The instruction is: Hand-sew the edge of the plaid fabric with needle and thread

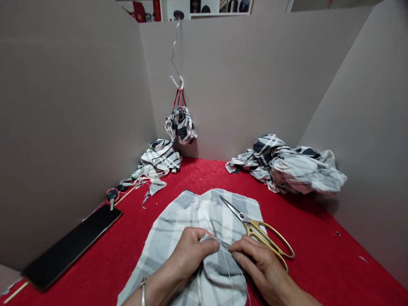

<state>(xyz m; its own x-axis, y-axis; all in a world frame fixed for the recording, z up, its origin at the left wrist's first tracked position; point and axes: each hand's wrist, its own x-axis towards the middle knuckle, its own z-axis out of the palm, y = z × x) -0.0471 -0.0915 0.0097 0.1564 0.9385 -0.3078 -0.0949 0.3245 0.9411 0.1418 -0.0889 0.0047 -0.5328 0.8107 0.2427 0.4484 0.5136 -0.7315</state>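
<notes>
A grey-and-white plaid cloth (178, 219) lies spread in front of me, its near part gathered up between my hands. My left hand (193, 250) pinches a fold of it between thumb and forefinger. Close by on the right, my right hand (255, 257) grips the same fold with its fingertips; whether a needle is in them I cannot make out. A white thread (227, 265) hangs down from the fold between the hands. Scissors (244, 217) with gold handles rest on the cloth beside my right hand, blades slightly apart, one handle partly behind that hand.
Red fabric (318, 242) covers the table, with grey panels (239, 85) around it. A black phone (73, 246) and a key (112, 197) lie left. Plaid cloth heaps sit at back left (162, 155) and right (296, 168). A plaid pouch (181, 125) hangs from a hook.
</notes>
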